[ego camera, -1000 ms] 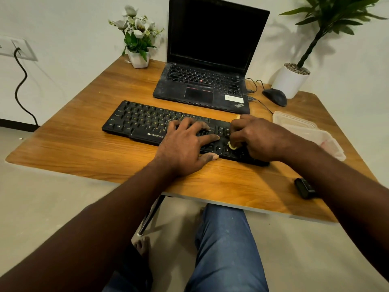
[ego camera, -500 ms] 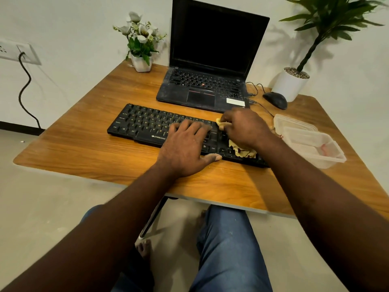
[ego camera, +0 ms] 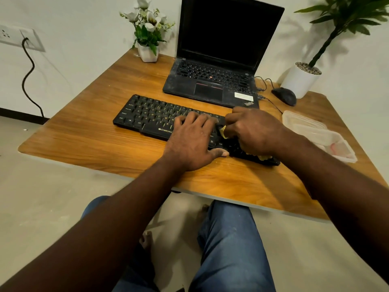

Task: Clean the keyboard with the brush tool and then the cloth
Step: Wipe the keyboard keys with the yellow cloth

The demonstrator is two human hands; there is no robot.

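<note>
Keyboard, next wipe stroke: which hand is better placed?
Right. The right hand grips the cloth at the right end of the keyboard. The left hand lies flat on the middle, probably steadying it, and holds nothing.

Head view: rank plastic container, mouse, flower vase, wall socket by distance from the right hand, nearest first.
From the right hand, gripping the cloth:
1. plastic container, just right of it on the table
2. mouse, farther back on the right, beside the laptop
3. flower vase, back-left of the table
4. wall socket, off the table, far left
</note>
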